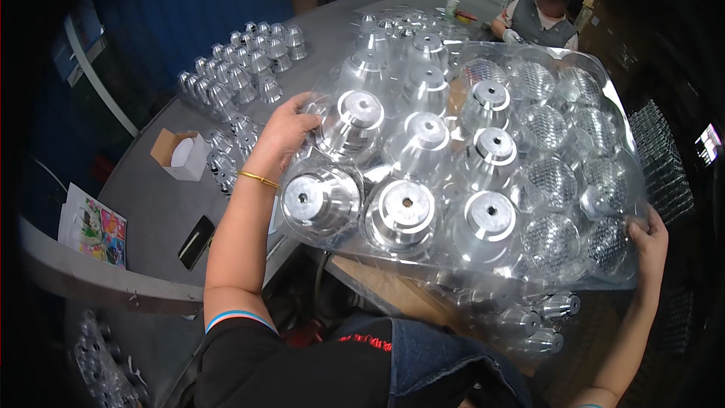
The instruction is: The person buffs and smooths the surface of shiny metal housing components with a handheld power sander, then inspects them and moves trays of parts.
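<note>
A large clear plastic tray [628, 125] spans the middle of the view, tilted, between my two hands. My left hand [291, 127] is closed on its left edge, thumb on top. At the right edge my right hand [649, 246] grips the near corner, thumb over the rim. Shiny cone-shaped metal cups [400, 215], each with a small hole in its flat end, fill the left columns of the tray. The columns on the right show round clear pockets [551, 181] with a textured pattern; whether anything sits in them I cannot tell.
Rows of similar metal cups [242, 76] stand on the grey table [155, 204], left of the tray. Near them are a small open carton [189, 159], a phone [198, 242] and a colourful sheet [102, 227]. More cups [521, 321] lie below the tray. Stacked clear trays [657, 159] rise at right; a co-worker [547, 23] sits beyond.
</note>
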Motion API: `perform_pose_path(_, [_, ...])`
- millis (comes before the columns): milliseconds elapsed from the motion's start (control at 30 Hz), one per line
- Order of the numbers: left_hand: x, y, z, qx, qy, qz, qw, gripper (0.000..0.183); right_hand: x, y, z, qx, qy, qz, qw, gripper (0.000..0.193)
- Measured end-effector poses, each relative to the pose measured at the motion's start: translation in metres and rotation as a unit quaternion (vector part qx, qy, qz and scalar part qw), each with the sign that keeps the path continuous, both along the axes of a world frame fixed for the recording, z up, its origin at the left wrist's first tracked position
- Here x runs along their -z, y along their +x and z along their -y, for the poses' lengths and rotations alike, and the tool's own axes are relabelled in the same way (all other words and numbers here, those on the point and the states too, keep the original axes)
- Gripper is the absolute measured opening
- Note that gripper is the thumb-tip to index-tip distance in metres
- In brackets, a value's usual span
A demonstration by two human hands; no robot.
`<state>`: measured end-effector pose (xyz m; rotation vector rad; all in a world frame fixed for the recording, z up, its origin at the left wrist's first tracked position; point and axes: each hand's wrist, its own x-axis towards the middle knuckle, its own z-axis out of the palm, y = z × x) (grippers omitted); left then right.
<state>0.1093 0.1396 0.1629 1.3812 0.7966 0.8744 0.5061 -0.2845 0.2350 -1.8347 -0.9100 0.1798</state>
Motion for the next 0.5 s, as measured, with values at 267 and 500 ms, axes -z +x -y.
perform_pose_path(267, [0.010,-0.041,-0.112,-0.100,0.029,-0.054,0.993,0.050,0.009,-0.003,-0.178,-0.020,-0.019,0.041,0.999,0.053])
perform_pose_path(500, [0.038,-0.075,-0.203,-0.144,0.039,-0.094,0.984,0.049,0.031,-0.008,-0.300,-0.034,-0.027,0.043,0.998,0.050])
